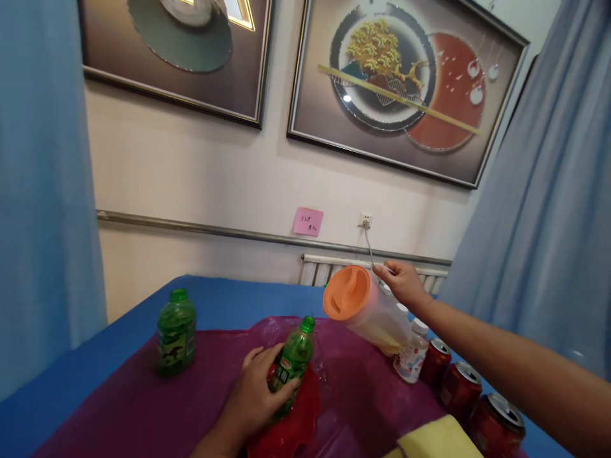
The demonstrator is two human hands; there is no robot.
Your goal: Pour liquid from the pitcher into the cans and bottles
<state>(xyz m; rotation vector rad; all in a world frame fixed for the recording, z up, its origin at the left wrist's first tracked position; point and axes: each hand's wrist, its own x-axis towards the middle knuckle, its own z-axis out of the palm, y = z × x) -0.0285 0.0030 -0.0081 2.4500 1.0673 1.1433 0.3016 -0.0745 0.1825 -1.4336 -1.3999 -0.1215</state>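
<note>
My left hand (252, 394) is wrapped round a green plastic bottle (300, 350), which leans slightly to the right above a red dish (305, 413). Whether the bottle's base touches the dish is hidden. Up to the right, my right hand (403, 283) grips a clear pitcher (379, 324) on its far side; the handle itself is mostly covered. The pitcher is tipped left, its orange lid (347, 292) facing the bottle's mouth with a gap between them. Some yellowish liquid lies low in the pitcher. No stream of liquid shows.
Another green bottle (177, 334) stands at the left. Along the right are a white-capped bottle (411, 353), several red cans (461, 385) and a yellow cloth (442, 439). Purple sheeting (210, 381) covers part of the blue table (214, 289). A wall with a radiator (315, 270) rises behind.
</note>
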